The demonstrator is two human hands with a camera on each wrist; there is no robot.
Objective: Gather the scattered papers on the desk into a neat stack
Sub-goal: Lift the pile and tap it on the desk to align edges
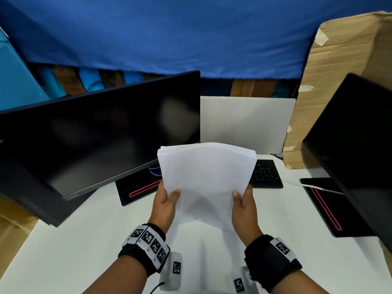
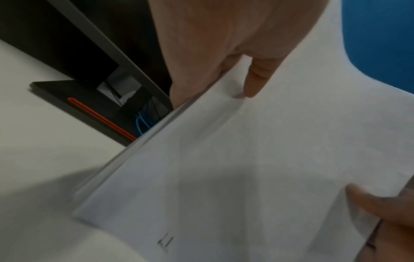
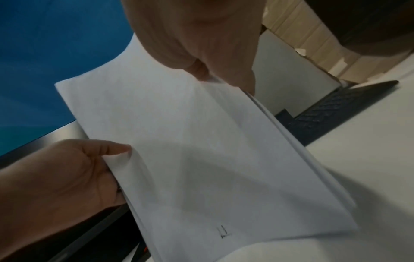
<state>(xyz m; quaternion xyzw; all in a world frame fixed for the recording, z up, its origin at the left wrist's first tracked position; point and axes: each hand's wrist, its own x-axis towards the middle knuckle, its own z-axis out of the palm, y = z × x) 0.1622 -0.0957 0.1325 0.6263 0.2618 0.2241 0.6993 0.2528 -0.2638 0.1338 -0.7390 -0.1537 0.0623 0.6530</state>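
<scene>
A stack of white papers (image 1: 206, 179) is held up above the white desk (image 1: 89, 236), tilted toward me. My left hand (image 1: 167, 200) grips its left edge with the thumb on top. My right hand (image 1: 241, 200) grips its right edge the same way. The left wrist view has the paper stack (image 2: 257, 159) filling the frame, my left hand (image 2: 224, 53) at its edge and the right thumb at the lower right. Seen from the right wrist, the paper stack (image 3: 201, 150) shows layered edges under my right hand (image 3: 212, 53), with my left hand (image 3: 67, 168) on the opposite side.
A dark monitor (image 1: 95, 132) stands at the left, its base (image 1: 137, 187) behind the papers. A second monitor (image 1: 356, 145) stands at the right. A black keyboard (image 1: 265, 174) lies behind the stack. Cardboard (image 1: 339, 81) leans at the back right.
</scene>
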